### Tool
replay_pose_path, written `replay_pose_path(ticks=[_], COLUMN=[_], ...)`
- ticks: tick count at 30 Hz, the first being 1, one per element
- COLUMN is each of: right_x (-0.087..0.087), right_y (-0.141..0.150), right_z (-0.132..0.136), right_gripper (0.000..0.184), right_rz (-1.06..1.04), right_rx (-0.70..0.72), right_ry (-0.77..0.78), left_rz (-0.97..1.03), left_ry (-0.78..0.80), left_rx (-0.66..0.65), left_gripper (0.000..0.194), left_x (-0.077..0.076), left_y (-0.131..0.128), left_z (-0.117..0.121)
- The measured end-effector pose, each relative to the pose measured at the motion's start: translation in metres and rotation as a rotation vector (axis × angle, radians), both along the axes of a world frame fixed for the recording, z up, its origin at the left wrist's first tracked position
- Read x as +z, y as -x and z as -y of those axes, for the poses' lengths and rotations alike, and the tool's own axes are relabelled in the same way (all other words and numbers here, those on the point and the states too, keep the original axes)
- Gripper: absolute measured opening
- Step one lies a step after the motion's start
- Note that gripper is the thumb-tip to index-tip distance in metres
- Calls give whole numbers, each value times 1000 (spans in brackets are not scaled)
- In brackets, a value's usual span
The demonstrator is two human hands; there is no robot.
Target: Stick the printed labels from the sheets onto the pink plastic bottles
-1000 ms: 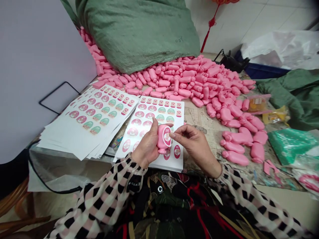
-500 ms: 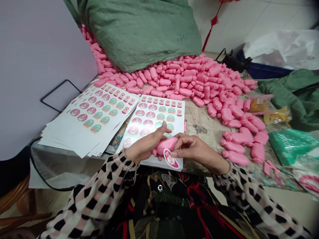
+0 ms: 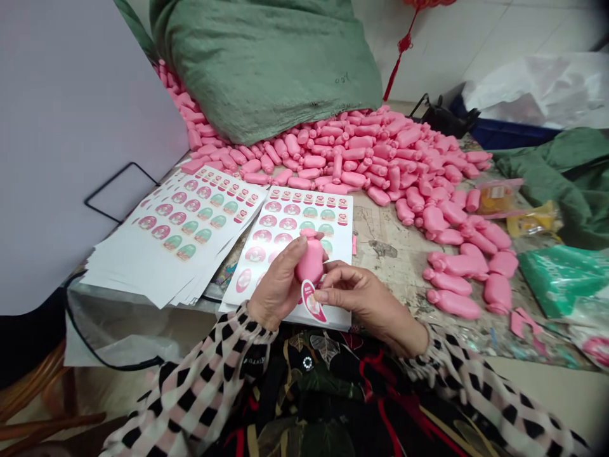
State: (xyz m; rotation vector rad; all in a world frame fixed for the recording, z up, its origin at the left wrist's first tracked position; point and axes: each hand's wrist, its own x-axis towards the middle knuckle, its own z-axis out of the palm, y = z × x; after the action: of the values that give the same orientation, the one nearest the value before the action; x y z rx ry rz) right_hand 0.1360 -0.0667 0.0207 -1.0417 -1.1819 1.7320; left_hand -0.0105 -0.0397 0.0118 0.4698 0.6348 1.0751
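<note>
Since the earlier frame, between left hand point(image 3: 275, 284) and right hand point(image 3: 368, 303), the pink bottle point(image 3: 311, 259) had swung its long axis neck-away; I saw the left's fingers grasping it, the right's pinching the label point(image 3: 311, 301) by its base.

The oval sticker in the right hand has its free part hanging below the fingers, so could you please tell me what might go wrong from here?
The oval sticker is pinched at one side by the right hand, so its loose part could curl or crease.

It overlaps the lower end of the pink bottle in the left hand, so it might catch there crookedly.

The fanned sheets reach the table's near edge; a passing sleeve could drag some off.
</note>
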Motion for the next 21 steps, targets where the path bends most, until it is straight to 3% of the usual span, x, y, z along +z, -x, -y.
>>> replay_pose_path(ticks=[5,11,21], right_x=[9,9,5], right_y=[-6,-8,-10], right_z=[-2,-11,-16], right_gripper=[18,21,23], right_rz=[150,363,426], right_rx=[-85,-293,-247], right_ry=[-117,-270,-258], left_rz=[53,126,79], left_ry=[84,62,149], left_rx=[5,-132,-57], left_gripper=[36,37,29], left_x=[0,-1,5], left_y=[4,0,-5], left_z=[-3,-1,3])
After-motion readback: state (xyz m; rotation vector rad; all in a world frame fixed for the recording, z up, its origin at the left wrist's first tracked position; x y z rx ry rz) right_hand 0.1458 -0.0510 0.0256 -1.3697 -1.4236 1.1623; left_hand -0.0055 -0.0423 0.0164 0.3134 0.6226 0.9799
